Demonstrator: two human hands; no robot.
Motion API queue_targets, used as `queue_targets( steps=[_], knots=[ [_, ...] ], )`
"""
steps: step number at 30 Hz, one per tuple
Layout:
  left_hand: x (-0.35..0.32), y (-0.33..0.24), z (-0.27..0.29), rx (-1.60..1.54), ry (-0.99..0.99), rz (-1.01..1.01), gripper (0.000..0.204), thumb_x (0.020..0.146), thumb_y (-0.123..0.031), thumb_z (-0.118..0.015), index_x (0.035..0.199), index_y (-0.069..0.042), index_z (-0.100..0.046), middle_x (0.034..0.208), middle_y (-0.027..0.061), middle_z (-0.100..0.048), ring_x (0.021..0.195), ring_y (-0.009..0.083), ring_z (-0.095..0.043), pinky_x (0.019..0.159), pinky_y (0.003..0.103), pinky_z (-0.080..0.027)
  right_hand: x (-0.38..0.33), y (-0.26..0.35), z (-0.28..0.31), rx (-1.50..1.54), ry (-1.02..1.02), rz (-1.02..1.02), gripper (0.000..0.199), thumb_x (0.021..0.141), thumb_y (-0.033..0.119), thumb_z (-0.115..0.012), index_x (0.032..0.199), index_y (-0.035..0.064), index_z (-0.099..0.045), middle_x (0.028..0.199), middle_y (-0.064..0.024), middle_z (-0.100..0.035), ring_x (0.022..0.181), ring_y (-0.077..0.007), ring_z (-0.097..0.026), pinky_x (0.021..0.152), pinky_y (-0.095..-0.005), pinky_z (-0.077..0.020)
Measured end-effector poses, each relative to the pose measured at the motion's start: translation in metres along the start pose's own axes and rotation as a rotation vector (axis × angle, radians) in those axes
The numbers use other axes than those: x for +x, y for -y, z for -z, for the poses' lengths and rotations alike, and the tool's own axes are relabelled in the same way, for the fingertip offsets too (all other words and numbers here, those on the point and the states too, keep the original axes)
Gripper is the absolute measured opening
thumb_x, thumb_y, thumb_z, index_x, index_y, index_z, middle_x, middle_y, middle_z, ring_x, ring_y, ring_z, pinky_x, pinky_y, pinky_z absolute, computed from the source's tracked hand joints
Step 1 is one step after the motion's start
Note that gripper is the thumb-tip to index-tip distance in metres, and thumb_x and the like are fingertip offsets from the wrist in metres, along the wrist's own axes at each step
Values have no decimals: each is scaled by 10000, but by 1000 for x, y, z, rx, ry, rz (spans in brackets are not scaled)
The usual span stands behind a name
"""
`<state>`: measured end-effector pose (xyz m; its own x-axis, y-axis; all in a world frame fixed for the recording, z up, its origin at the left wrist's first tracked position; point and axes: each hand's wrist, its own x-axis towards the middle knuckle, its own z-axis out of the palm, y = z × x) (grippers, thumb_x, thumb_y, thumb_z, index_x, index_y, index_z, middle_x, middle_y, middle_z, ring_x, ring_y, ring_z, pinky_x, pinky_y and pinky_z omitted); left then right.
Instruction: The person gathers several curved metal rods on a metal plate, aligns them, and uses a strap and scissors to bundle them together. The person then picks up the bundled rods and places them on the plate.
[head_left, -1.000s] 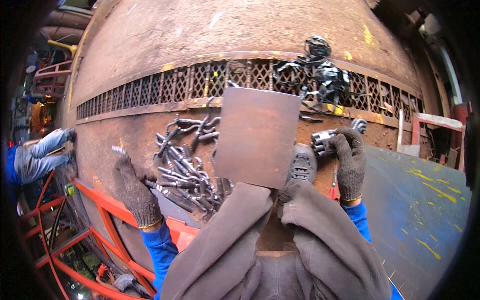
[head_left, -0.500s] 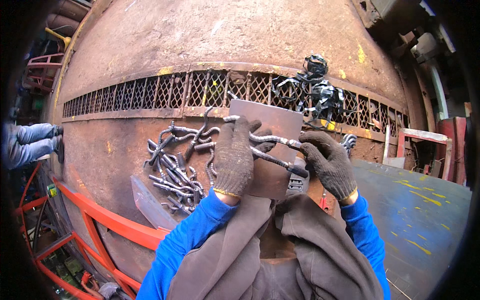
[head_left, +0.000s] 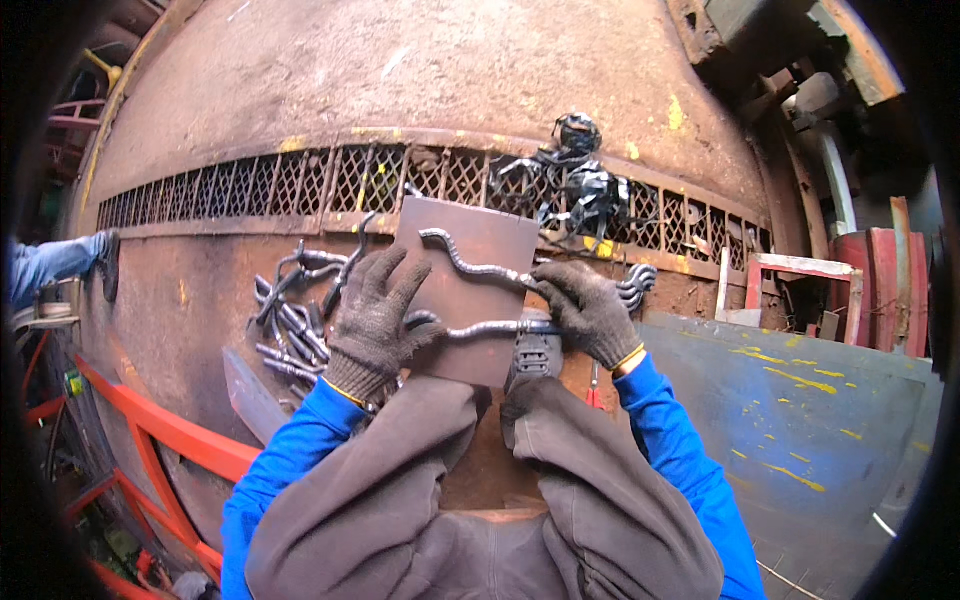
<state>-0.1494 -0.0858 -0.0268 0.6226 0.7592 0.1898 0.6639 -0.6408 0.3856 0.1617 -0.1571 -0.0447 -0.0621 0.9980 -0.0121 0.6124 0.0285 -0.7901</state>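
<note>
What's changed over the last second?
Two bent rods are over the metal plate, bare before. The left hand moved right from beside the rod pile, its fingers now spread. The right hand moved left from the bundle to the rods' right ends. The black strips stayed on the grate.

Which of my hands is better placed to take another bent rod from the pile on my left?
Probably your left hand: it's right beside the pile and looks open, while your right hand is across the metal plate, over the ends of two bent rods.
</note>
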Motion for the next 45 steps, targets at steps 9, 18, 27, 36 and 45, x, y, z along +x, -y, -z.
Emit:
queue_targets(
  steps=[9, 18, 27, 36, 45],
  knots=[
    [0, 3, -26, 10, 3, 2, 794, 666, -528, -856, 1348, -176, -655, 1441, 150, -552, 1348, 429, -477, 1123, 535, -413, -9, 8, 2, -3, 108, 16, 226, 946, 211, -684, 1120, 72, -721, 988, -191, -657, 922, -382, -660, 776, -458, -527],
    [2, 0, -25, -100, -65, 23, 689, 666, -421, -884, 1268, -145, -696, 1298, 85, -671, 1268, 405, -541, 1090, 512, -444, -25, 10, 2, 29, 42, -84, 276, 913, 144, -675, 1159, 22, -709, 1065, -197, -693, 964, -378, -676, 835, -433, -531],
    [-4, 0, -26, -151, -153, 49, 642, 635, -420, -903, 1172, -110, -736, 1188, 88, -703, 1161, 376, -588, 1027, 499, -480, -41, 21, -5, -171, 21, -13, 594, 773, 182, -843, 1318, 95, -625, 1179, -164, -651, 1036, -366, -667, 888, -439, -548],
    [-12, 4, -18, -167, -264, 148, 502, 746, -287, -851, 1185, -84, -718, 1178, 117, -708, 1182, 379, -611, 1037, 479, -479, -23, -2, 0, -298, 103, 68, 541, 739, 173, -844, 1250, 110, -679, 1081, -146, -689, 941, -349, -693, 790, -424, -563],
    [-102, 76, -27, 155, 140, 1231, 523, 861, -413, -733, 1194, -15, -661, 1220, 277, -643, 1144, 434, -630, 986, 520, -499, -43, -15, -12, 241, -174, -162, 768, 767, 159, -875, 1442, 53, -526, 1384, -114, -550, 1240, -229, -553, 1074, -370, -451]
  ],
)
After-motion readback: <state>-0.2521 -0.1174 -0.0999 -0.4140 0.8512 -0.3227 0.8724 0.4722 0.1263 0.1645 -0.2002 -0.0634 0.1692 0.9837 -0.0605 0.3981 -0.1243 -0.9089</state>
